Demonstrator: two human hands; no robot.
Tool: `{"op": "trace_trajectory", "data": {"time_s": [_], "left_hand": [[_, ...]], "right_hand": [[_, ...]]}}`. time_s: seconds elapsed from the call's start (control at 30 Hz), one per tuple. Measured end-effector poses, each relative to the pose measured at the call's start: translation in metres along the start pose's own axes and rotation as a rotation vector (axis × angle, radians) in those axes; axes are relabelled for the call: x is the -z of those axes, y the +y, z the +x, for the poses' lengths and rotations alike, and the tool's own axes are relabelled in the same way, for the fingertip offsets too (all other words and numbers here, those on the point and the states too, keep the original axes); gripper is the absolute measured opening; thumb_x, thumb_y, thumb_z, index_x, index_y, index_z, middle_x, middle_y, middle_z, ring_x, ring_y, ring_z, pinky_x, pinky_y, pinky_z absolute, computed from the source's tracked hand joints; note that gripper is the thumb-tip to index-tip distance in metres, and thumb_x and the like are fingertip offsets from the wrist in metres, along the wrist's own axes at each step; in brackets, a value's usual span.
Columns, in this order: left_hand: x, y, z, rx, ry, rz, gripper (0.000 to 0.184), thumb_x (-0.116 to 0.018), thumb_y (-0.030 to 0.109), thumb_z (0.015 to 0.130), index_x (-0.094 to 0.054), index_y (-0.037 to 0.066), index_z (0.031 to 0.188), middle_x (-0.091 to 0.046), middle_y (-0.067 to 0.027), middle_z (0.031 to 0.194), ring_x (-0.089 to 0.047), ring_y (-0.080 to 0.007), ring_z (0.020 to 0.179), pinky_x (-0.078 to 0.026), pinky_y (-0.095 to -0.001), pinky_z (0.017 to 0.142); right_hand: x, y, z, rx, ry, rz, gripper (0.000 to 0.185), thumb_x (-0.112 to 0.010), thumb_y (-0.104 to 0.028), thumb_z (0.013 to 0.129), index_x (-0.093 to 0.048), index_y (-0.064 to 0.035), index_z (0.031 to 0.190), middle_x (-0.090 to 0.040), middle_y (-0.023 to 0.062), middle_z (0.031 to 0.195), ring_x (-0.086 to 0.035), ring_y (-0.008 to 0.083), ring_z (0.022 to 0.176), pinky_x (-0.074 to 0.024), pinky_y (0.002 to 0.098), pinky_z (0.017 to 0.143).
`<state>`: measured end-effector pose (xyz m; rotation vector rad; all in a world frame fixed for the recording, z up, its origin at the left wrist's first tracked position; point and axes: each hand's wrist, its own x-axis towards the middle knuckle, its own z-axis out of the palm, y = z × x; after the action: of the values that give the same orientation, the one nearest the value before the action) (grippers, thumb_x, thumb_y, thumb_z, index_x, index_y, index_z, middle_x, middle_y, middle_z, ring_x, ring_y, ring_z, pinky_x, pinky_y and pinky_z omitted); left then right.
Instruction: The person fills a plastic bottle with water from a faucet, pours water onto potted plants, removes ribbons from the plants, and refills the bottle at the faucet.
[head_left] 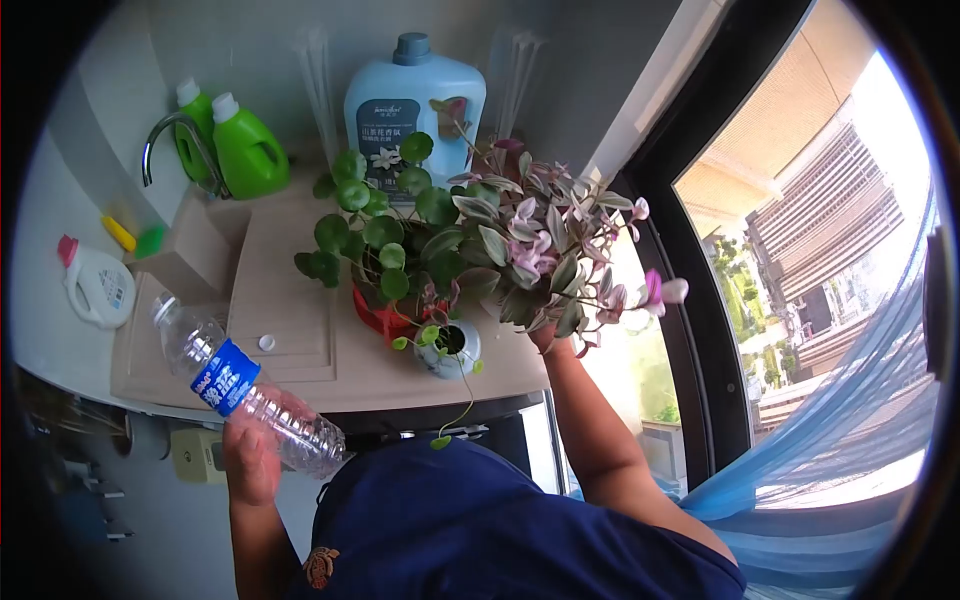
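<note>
My left hand (pixel 256 455) is closed around the lower part of a clear plastic water bottle (pixel 226 378) with a blue label. The bottle leans with its neck up and to the left, over the counter's front edge. My right hand (pixel 547 338) reaches in beneath a bushy plant with pink and purple-green leaves (pixel 535 240). Foliage covers its fingers, so whatever they grip is hidden. Beside that plant is a round-leaved green plant (pixel 385 230) in a red pot (pixel 378 312). A small white vase (pixel 447 352) with a trailing vine stands in front of it.
A white cap (pixel 266 342) lies on the beige counter (pixel 285 290). Behind are a large blue detergent jug (pixel 415 110), green bottles (pixel 245 150) and a curved tap (pixel 165 135). A white bottle (pixel 97 285) stands left; a window and blue curtain (pixel 830 480) are right.
</note>
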<state>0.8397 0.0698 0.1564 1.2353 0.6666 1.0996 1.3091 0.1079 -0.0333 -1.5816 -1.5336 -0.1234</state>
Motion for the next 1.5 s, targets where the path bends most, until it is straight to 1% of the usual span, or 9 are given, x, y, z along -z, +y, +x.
{"op": "trace_trajectory", "data": {"time_s": [0.13,0.17,0.2,0.27,0.47,0.63,1.13,1.3,1.5], "left_hand": [[0.002,-0.007,-0.006,0.021,-0.001,-0.018,0.055,-0.05,0.053,0.09,-0.048,0.006,0.118,-0.06,-0.0163,0.101,-0.061,-0.0276,0.091,-0.05,-0.038,0.075],[0.004,-0.012,-0.007,0.028,0.002,-0.032,0.055,-0.05,0.053,0.09,-0.048,0.006,0.118,-0.06,-0.0165,0.1,-0.062,-0.0283,0.09,-0.051,-0.0382,0.075],[0.005,-0.013,-0.008,0.022,-0.016,-0.024,0.055,-0.05,0.053,0.09,-0.048,0.006,0.118,-0.06,-0.0165,0.1,-0.062,-0.0283,0.09,-0.051,-0.0382,0.075],[0.003,-0.014,-0.006,0.056,-0.018,-0.049,0.054,-0.05,0.053,0.09,-0.049,0.006,0.117,-0.06,-0.0164,0.1,-0.062,-0.0284,0.09,-0.05,-0.0386,0.075],[-0.001,-0.01,-0.002,0.067,-0.034,-0.026,0.056,-0.052,0.054,0.089,-0.05,0.005,0.117,-0.06,-0.0161,0.1,-0.06,-0.0277,0.089,-0.051,-0.0397,0.075],[-0.005,-0.012,-0.003,0.063,-0.011,-0.042,0.055,-0.054,0.053,0.089,-0.051,0.005,0.116,-0.06,-0.0167,0.1,-0.06,-0.0281,0.09,-0.051,-0.0403,0.075],[-0.006,-0.031,-0.046,0.103,0.341,0.002,0.056,-0.054,0.052,0.09,-0.05,0.003,0.117,-0.059,-0.016,0.104,-0.061,-0.0307,0.094,-0.052,-0.0451,0.081],[-0.01,-0.032,-0.059,0.106,0.427,0.035,0.057,-0.052,0.054,0.089,-0.051,0.004,0.118,-0.061,-0.0172,0.103,-0.062,-0.0307,0.091,-0.052,-0.0418,0.076],[0.015,-0.032,-0.073,0.064,0.35,-0.046,0.054,-0.048,0.055,0.092,-0.052,0.008,0.118,-0.061,-0.0148,0.105,-0.061,-0.0296,0.095,-0.05,-0.0426,0.08]], "right_hand": [[-0.014,0.01,-0.024,-0.114,0.077,0.273,0.045,-0.062,-0.023,0.09,-0.049,-0.0042,0.129,-0.056,0.0157,0.123,-0.053,0.0322,0.115,-0.0423,0.0414,0.099],[0.021,-0.041,-0.013,0.039,0.012,-0.26,0.056,-0.066,-0.028,0.087,-0.044,-0.0031,0.132,-0.058,0.0169,0.122,-0.055,0.0327,0.113,-0.0438,0.042,0.096],[0.034,-0.07,-0.014,0.032,0.032,-0.261,0.056,-0.066,-0.028,0.087,-0.044,-0.0031,0.132,-0.058,0.0169,0.122,-0.055,0.0327,0.113,-0.0438,0.042,0.096],[0.034,-0.107,-0.02,-0.396,0.031,0.067,0.063,-0.074,-0.028,0.081,-0.046,-0.0028,0.131,-0.058,0.0172,0.122,-0.057,0.0338,0.11,-0.0452,0.0437,0.093],[-0.004,-0.076,-0.019,-0.554,0.125,0.081,0.062,-0.083,-0.023,0.071,-0.053,-0.0067,0.123,-0.058,0.0174,0.124,-0.059,0.0337,0.108,-0.0484,0.0436,0.088],[-0.01,-0.067,0.027,-0.271,0.426,-0.059,0.044,-0.083,-0.021,0.069,-0.063,-0.0049,0.105,-0.066,0.0153,0.094,-0.063,0.038,0.09,-0.0507,0.0452,0.079],[-0.023,-0.038,0.092,-0.381,0.185,0.061,0.057,-0.081,-0.025,0.071,-0.057,-0.0034,0.117,-0.06,0.0201,0.116,-0.055,0.0407,0.11,-0.0446,0.0471,0.093],[-0.012,-0.014,0.066,-0.415,0.235,-0.102,0.041,-0.067,-0.019,0.085,-0.055,0.0016,0.119,-0.058,0.0242,0.117,-0.054,0.0397,0.114,-0.0457,0.0449,0.092],[0.066,-0.032,0.054,-1.012,0.323,1.384,0.034,-0.042,-0.002,0.089,-0.052,0.0076,0.12,-0.058,0.0158,0.115,-0.059,0.0258,0.105,-0.0505,0.0362,0.093]]}}
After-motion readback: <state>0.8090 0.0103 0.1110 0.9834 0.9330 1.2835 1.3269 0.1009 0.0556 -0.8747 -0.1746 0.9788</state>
